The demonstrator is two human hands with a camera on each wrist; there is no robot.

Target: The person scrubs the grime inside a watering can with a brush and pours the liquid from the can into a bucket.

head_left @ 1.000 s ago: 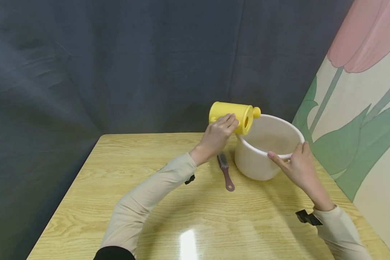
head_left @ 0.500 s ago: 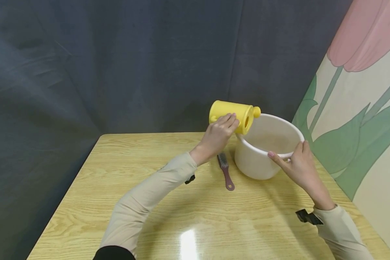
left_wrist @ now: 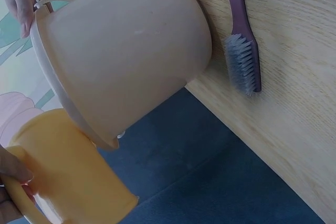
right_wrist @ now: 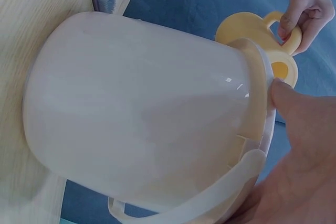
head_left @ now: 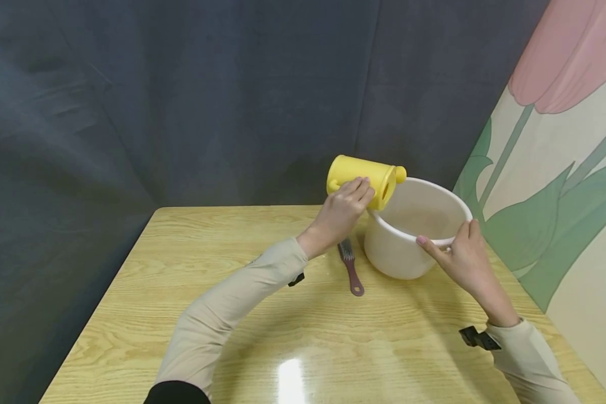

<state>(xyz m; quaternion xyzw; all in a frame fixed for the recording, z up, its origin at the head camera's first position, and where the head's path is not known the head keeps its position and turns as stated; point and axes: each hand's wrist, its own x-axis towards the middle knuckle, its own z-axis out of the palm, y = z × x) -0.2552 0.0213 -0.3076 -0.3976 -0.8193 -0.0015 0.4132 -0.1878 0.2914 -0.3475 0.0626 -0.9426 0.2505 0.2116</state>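
In the head view my left hand (head_left: 340,210) grips the handle of a yellow watering can (head_left: 358,171), its fingers curled round it. The can is tipped to the right, its open end above the left rim of a white bucket (head_left: 401,255). The right wrist view shows the can's handle (right_wrist: 294,40) and its round opening near the rim. With thumb and fingers, my right hand (head_left: 467,258) pinches the bucket's near right rim. The bucket's own handle (right_wrist: 210,198) hangs down beside that hand. No stream from the can is visible.
A brush with a purple handle (head_left: 353,278) lies on the wooden table (head_left: 207,280), left of the bucket; its bristles (left_wrist: 241,64) show in the left wrist view. A dark curtain (head_left: 232,101) hangs behind, and a painted wall (head_left: 586,247) stands at the right.
The watering can has tipped slightly further and shifted a little right with my left hand. My right hand and the bucket stay nearly where they were.
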